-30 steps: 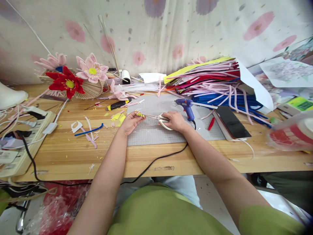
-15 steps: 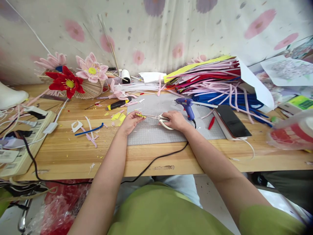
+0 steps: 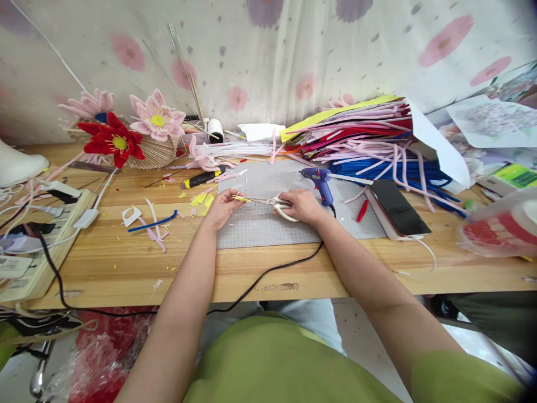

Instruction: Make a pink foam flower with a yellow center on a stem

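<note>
Over the grey mat [image 3: 260, 232], the left hand [image 3: 223, 210] pinches the yellow strip [image 3: 240, 197], its strands now more splayed than half a second ago! Right hand [image 3: 302, 206] grips the scissors [image 3: 272, 201], long axis crosswise, blades pointing left at the strip. Power-strip label [image 3: 13, 268]: too small to read.

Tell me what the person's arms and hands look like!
The right arm has a green sleeve high up, matching the green top; the left arm shows no sleeve. The left hand and right hand wear no gloves, and no watch or bracelet shows.
</note>
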The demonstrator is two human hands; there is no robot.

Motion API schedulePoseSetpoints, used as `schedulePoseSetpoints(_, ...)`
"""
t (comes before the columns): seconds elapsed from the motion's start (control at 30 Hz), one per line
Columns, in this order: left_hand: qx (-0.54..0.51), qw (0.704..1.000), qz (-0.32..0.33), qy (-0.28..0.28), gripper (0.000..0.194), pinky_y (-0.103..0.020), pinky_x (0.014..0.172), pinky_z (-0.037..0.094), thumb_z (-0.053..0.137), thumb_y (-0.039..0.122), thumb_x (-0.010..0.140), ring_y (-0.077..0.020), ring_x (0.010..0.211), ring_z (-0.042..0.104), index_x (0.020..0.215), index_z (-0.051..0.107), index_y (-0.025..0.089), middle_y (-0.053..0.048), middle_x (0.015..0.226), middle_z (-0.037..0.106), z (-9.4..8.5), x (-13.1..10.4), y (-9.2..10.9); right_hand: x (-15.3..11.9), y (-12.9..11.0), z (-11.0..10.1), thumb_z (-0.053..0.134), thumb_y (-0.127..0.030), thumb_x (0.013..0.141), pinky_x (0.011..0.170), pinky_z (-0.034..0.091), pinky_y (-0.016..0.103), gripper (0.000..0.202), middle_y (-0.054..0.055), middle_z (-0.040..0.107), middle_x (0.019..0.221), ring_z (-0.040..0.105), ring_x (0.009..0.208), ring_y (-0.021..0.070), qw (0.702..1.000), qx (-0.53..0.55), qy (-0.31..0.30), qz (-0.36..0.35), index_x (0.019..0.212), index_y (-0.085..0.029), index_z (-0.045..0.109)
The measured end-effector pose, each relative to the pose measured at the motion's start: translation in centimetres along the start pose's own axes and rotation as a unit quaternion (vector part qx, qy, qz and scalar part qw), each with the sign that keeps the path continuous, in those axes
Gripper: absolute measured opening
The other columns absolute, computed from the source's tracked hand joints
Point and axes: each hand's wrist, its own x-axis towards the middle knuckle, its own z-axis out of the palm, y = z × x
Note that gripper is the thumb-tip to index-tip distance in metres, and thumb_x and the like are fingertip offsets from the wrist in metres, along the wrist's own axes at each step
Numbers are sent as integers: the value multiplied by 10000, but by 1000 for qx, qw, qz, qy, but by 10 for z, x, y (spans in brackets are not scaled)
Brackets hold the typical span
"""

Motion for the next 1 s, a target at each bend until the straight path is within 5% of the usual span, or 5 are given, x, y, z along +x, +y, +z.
schedulePoseSetpoints(1.0, 118, 989, 81, 21, 156, -290, 782, 435, 754, 197, 570, -153, 773, 612, 698, 671, 168, -30, 788, 702, -3, 3, -5, 0, -2, -3, 467, -598, 787, 604, 254, 274, 452, 66, 622, 699, 517, 669, 167, 1000, -25, 1, -2, 789, -180, 638)
